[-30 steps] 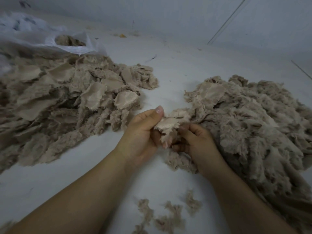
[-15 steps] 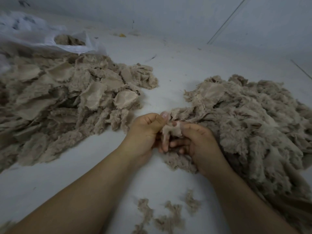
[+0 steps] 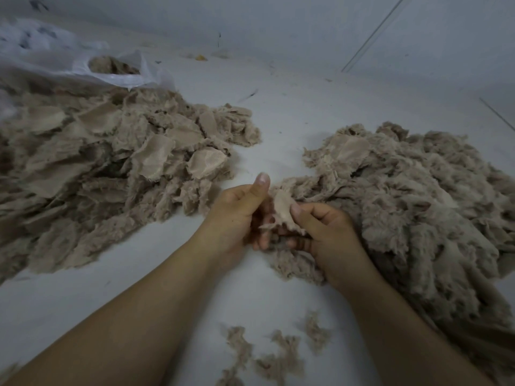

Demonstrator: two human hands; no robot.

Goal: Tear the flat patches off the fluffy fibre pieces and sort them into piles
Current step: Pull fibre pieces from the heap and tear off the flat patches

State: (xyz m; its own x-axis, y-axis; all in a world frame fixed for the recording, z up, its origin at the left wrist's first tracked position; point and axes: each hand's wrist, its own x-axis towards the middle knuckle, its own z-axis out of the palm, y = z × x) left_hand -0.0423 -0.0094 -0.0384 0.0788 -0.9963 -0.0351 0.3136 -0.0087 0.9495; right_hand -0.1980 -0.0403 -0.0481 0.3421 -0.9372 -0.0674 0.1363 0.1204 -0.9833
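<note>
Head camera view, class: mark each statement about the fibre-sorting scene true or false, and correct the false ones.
1. Both hands hold one fibre piece. True.
2. The left hand lies flat on the table. False: it is raised, fingers curled, thumb up.
3. A plastic bag lies behind the left pile. True.
4. The right hand is far from the right pile. False: it is at that pile's edge.

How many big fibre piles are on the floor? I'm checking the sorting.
2: the patch pile left of the hands, the fluffy pile on the right. Loose tufts near the camera aren't counted.
</note>
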